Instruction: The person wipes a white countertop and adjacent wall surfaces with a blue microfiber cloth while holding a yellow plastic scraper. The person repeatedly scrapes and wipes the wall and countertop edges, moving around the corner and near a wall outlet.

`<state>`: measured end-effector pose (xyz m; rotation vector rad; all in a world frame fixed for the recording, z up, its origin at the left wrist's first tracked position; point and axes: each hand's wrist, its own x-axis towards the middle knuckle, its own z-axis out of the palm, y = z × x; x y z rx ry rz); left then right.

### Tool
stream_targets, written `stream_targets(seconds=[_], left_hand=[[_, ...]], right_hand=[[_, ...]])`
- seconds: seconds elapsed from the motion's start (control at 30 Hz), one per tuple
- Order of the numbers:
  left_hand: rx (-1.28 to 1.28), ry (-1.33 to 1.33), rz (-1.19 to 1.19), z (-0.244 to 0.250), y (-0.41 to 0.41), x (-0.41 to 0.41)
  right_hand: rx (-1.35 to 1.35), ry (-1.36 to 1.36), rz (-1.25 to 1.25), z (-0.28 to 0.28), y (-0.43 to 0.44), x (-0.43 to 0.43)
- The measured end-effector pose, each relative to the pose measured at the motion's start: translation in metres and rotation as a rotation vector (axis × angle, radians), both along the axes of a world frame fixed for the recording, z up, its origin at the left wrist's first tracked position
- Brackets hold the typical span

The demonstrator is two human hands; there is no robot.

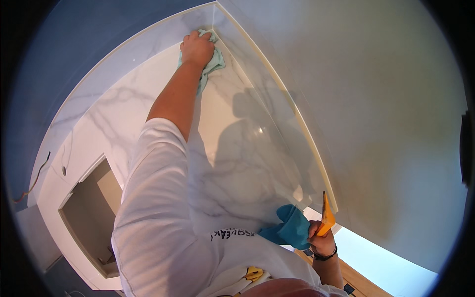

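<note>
My left hand [197,48] presses a pale green cloth [213,65] onto the marbled white countertop [148,78], close to the corner where two low upstands meet. The cloth bunches under my fingers and trails below the palm. At the lower right, my right hand [322,239] is closed on an orange scraper-like tool [326,219] with a dark edge, which points upward near the end of the upstand. A teal cloth [291,228] hangs from the same hand, towards my shirt. Part of that hand's grip is hidden.
A rectangular cutout [92,215] opens in the countertop at the left, with a small round hole [64,171] near it. A loose electrical wire [37,178] sticks out by the left upstand. Marbled upstands [274,100] border the walls. Wooden cabinetry [356,278] shows at the lower right.
</note>
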<state>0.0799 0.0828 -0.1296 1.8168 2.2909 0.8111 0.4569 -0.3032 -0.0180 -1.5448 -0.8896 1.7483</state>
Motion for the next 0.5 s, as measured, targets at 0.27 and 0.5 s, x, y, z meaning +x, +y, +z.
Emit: stream_targets(seconds=[0.27, 0.5], left_hand=[[-0.118, 0.103, 0.120, 0.012, 0.015, 0.013], [-0.089, 0.137, -0.075, 0.003, -0.030, 0.047]], right_hand=[[-0.010, -0.051, 0.032, 0.003, 0.002, 0.002], [0.011, -0.040, -0.007, -0.004, 0.000, 0.002]])
